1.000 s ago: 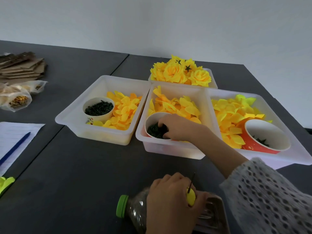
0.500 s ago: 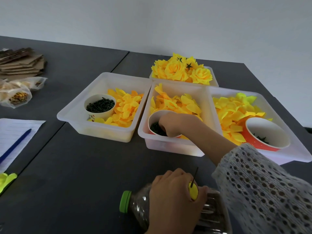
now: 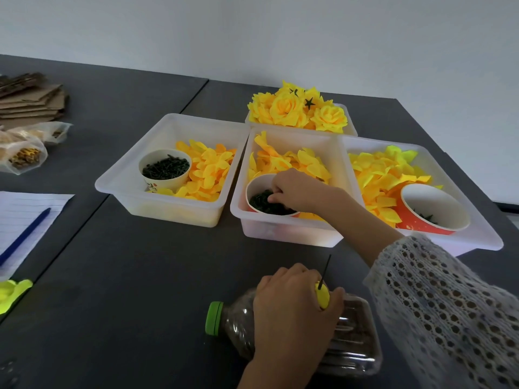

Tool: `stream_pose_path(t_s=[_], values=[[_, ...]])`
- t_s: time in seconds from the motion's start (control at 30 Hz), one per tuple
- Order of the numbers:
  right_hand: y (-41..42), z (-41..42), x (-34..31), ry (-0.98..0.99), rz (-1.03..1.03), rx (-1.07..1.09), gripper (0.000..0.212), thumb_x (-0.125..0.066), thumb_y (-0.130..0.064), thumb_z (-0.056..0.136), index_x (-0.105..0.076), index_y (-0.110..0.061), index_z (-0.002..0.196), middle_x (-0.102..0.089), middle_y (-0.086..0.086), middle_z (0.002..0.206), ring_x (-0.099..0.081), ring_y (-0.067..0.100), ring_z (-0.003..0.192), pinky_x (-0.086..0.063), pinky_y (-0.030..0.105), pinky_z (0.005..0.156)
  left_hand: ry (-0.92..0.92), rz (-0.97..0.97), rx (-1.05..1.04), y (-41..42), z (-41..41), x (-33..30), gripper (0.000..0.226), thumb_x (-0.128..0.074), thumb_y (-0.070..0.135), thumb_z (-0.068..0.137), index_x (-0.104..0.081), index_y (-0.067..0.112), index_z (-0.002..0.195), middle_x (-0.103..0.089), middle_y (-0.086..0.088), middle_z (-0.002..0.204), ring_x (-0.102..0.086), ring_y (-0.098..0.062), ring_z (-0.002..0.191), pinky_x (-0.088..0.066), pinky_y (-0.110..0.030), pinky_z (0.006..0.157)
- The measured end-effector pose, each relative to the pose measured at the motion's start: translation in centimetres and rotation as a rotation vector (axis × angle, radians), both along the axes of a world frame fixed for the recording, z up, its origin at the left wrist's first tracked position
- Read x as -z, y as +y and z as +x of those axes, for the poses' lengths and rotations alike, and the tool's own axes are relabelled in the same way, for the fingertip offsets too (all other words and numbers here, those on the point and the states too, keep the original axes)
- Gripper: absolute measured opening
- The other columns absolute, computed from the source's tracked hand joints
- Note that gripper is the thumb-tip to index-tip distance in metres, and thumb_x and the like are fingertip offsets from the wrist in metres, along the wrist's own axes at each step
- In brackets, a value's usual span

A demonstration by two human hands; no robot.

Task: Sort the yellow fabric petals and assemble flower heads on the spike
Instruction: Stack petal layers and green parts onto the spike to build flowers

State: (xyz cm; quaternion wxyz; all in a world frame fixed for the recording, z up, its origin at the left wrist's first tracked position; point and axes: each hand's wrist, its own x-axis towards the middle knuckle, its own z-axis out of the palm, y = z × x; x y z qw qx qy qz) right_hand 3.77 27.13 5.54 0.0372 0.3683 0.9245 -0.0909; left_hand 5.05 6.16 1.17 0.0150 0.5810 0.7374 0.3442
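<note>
Yellow petals: loose heap in left tray, beside white cup full of dark green bits.
Mid tray: more yellow-orange petals at back; orange cup w/ dark green bits at front.
Right tray: petals, some greenish at far corner; big orange cup, few green bits at its bottom.
Back tray: finished flower heads piled up, two dark star-shaped backs showing on top.
Right hand: reached into mid tray's cup, fingertips curled down among the green bits; can't tell if it actually has one pinched.
Left hand: near front edge of worktop, wrapped round a yellow handle, also resting on the bottle.
Spike: thin dark pin sticking up out of handle, tilted slightly right, nothing on it.
Bottle: clear plastic, lying on its side under left hand, green cap pointing left, brownish stuff inside.
Sleeve: white open-knit, on right arm, crossing lower right.
Far left: lined paper w/ blue pen on it, cardboard stack, plastic bags w/ small yellow-brown bits, neon yellow-green thing at edge, partly cut off.
</note>
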Motion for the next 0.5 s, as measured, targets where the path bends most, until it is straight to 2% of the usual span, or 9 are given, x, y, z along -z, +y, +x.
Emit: stream_pose_path(t_s=[0.07,0.17,0.27,0.33,0.43,0.5], values=[[-0.1,-0.1,0.3,0.011,0.053,-0.007,0.034,-0.057,-0.033,0.094,-0.049,-0.016,0.065,-0.052,-0.001,0.066,-0.052,0.016,0.063,-0.035,0.023,0.052,-0.017,-0.017,0.018,-0.1,0.0,0.3,0.035,-0.054,0.063,0.069,-0.052,0.031,0.055,-0.049,0.019,0.053,-0.037,0.002,0.051,-0.035,-0.017,0.053],[-0.4,0.1,0.6,0.057,0.074,-0.019,0.031,-0.062,-0.034,0.09,-0.048,-0.017,0.068,-0.053,-0.001,0.069,-0.051,0.016,0.064,-0.034,0.023,0.053,-0.067,-0.03,0.037,0.0,-0.1,0.7,0.038,-0.048,0.066,0.074,-0.054,0.03,0.063,-0.052,0.018,0.061,-0.041,0.001,0.058,-0.036,-0.021,0.061],[-0.6,0.7,0.1,0.16,-0.013,0.001,0.019,-0.068,-0.022,0.086,-0.054,-0.011,0.079,-0.054,-0.001,0.076,-0.053,0.02,0.076,-0.037,0.025,0.059,-0.059,-0.057,0.015,0.0,0.0,0.6,0.037,-0.045,0.067,0.073,-0.048,0.032,0.059,-0.048,0.019,0.057,-0.042,0.001,0.054,-0.035,-0.019,0.058],[-1.0,1.7,-1.2,0.305,-0.066,0.048,0.01,-0.069,-0.014,0.084,-0.061,-0.009,0.087,-0.058,0.0,0.081,-0.059,0.02,0.081,-0.044,0.026,0.065,-0.075,-0.08,0.038,0.0,-0.1,0.6,0.037,-0.042,0.068,0.074,-0.046,0.034,0.061,-0.047,0.019,0.06,-0.042,0.001,0.057,-0.033,-0.021,0.062],[-3.1,4.2,-4.3,0.581,-0.246,0.089,0.007,-0.066,-0.006,0.082,-0.065,-0.01,0.088,-0.068,0.009,0.077,-0.064,0.016,0.061,-0.051,0.026,0.059,-0.099,-0.091,0.086,0.1,-0.2,1.3,0.038,-0.04,0.071,0.078,-0.042,0.035,0.068,-0.044,0.018,0.066,-0.041,0.0,0.065,-0.032,-0.025,0.069],[-5.3,6.7,-6.3,0.677,-0.387,0.053,0.009,-0.068,-0.004,0.082,-0.066,-0.009,0.089,-0.069,0.009,0.074,-0.06,0.014,0.053,-0.049,0.022,0.053,-0.101,-0.061,0.078,0.1,-0.1,1.3,0.039,-0.04,0.07,0.079,-0.049,0.033,0.07,-0.049,0.017,0.067,-0.046,-0.001,0.066,-0.04,-0.026,0.071]])
